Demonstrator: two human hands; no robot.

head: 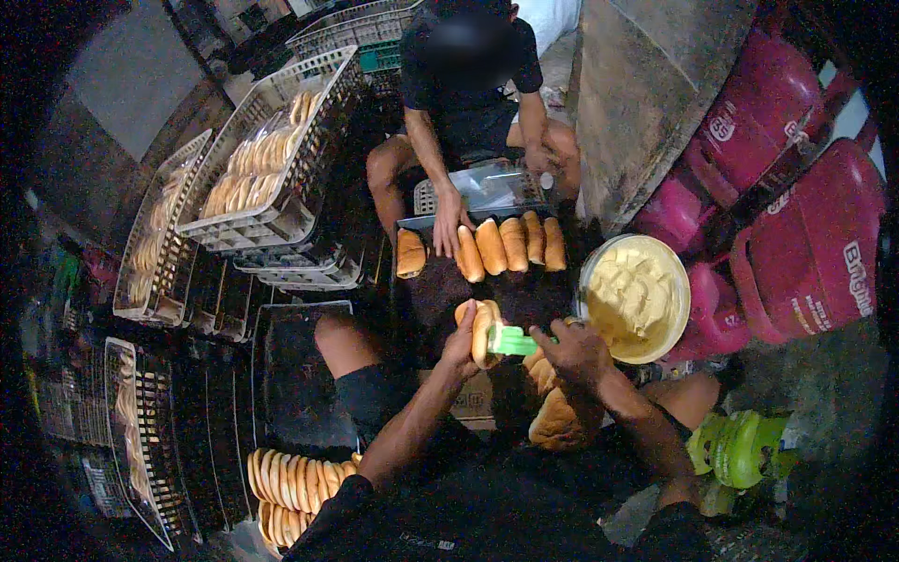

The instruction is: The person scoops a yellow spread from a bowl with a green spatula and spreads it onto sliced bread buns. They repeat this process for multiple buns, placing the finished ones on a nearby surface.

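My left hand (458,350) grips a long split bun (482,336) above the dark tray, thumb along its side. In my right hand (581,353) is a bright green spreader (513,341), its blade against the bun's opening. Pale yellow cream (632,298) fills a round tub (685,298) just beyond that hand. Golden brown buns (513,244) stand in a row along the far side of the dark tray (439,291). More buns (557,418) lie below my right hand, partly hidden by my arm.
Across from me a person's hand (449,223) reaches between buns. Stacked plastic crates (246,225) of bagged buns rise at left; piled buns (302,485) sit lower left. Pink gas cylinders (793,246) stand at right, with green cylinders (737,449) below.
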